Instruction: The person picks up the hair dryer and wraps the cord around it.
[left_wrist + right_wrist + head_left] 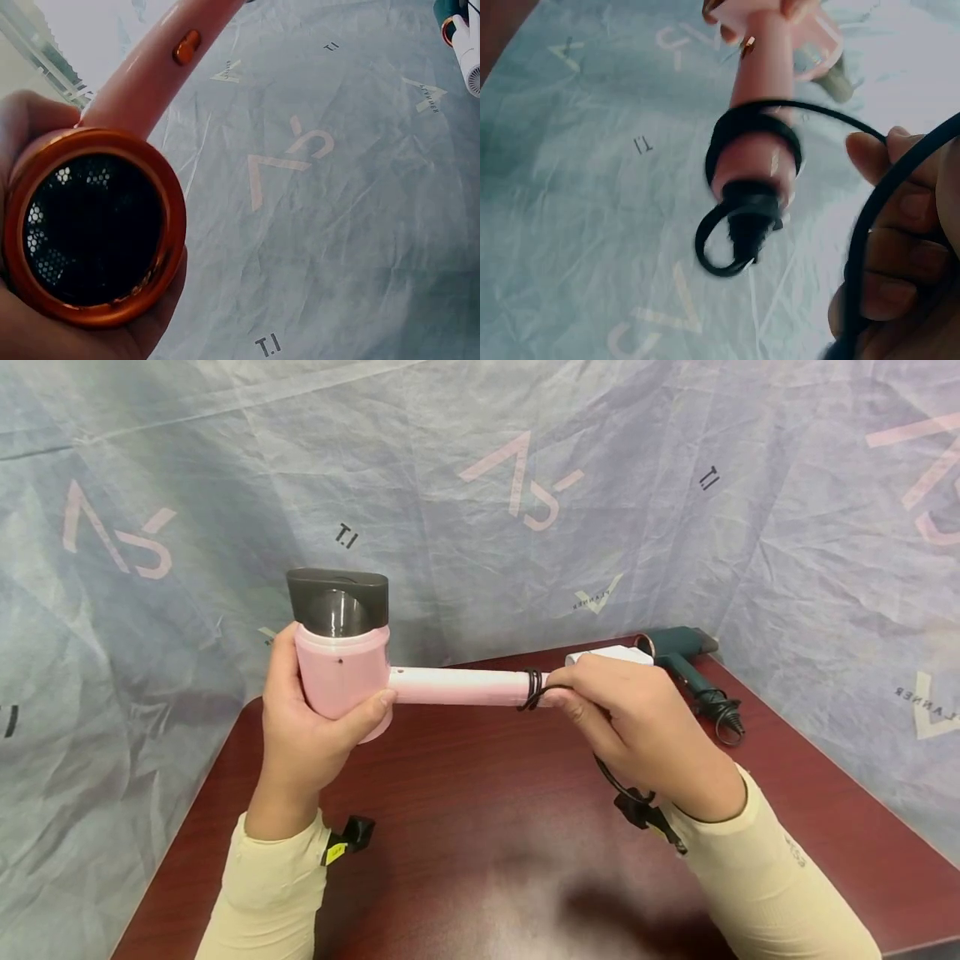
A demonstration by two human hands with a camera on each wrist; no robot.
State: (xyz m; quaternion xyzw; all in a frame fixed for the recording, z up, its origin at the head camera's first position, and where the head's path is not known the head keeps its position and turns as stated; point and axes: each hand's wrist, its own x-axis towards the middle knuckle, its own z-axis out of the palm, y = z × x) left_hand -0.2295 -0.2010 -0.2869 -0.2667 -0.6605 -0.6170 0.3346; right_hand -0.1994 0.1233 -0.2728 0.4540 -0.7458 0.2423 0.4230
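A pink hair dryer point(341, 681) with a dark flat nozzle point(339, 602) is held above the table, nozzle up and handle point(457, 686) pointing right. My left hand point(303, 735) grips its round body, thumb across the front. The left wrist view shows its orange-rimmed rear grille point(97, 229) and an orange switch point(186, 48) on the handle. Several turns of black cord point(754, 127) wrap round the handle's end. My right hand point(645, 718) pinches a strand of this cord between thumb and forefinger beside the handle end. Its other fingers are curled near more cord.
At the back right of the dark red table point(465, 810) lies a dark green hair dryer point(678, 647), its cord bundled at the handle. A white hair dryer point(611, 654) lies beside it, partly hidden behind my right hand. Grey printed cloth point(420, 485) hangs around the table.
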